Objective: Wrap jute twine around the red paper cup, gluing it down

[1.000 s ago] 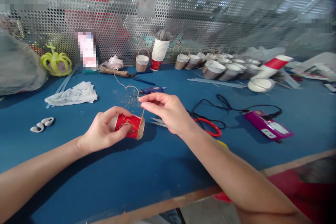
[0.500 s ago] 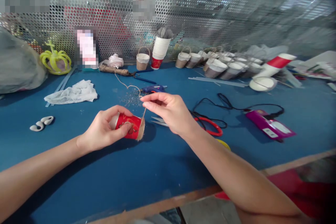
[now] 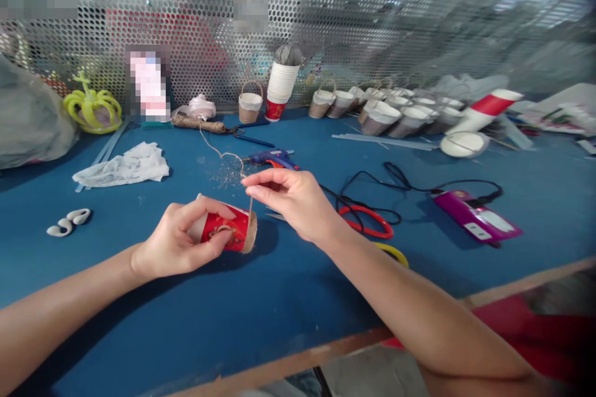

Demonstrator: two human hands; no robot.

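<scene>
The paper cup (image 3: 241,227) is red; twine (image 3: 251,233) wraps one end.

The paper cup (image 3: 239,224) lies sideways in the left hand (image 3: 179,239), left of the frame's centre, over the table (image 3: 279,307); the right hand (image 3: 305,205) is to its right, twine (image 3: 251,206) running from its fingers to the cup's right end; behind that hand lies the glue gun (image 3: 274,158); the spool (image 3: 205,125) lies farther back, upper left of centre; at upper centre a cup stack (image 3: 282,82) stands right of a bucket (image 3: 250,109), before the perforated panel (image 3: 195,37); a corded box (image 3: 459,211) lies at right.
</scene>
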